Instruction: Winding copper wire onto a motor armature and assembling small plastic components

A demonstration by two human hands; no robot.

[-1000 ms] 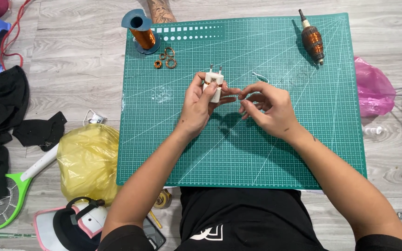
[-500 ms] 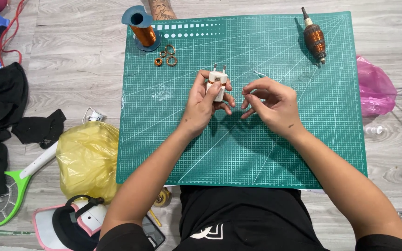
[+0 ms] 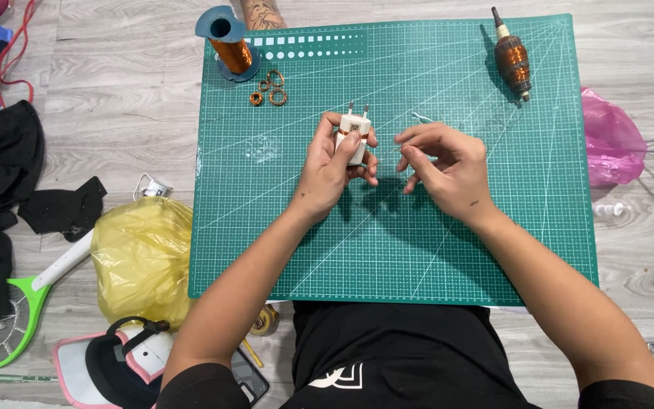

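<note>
Left hand [image 3: 334, 163] grips white bobbin [image 3: 354, 136]; right hand [image 3: 444, 163], 3 o'clock, pinches thin wire; keep wire taut.

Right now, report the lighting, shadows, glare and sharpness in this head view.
Head view: even, soft overhead light; the hands cast a dark shadow on the green cutting mat just below them. No strong glare on the mat. Focus is sharp across the frame; the left hand holding the white plug and the right hand show no motion blur. The mat's edges look slightly skewed by the wide lens.
</note>
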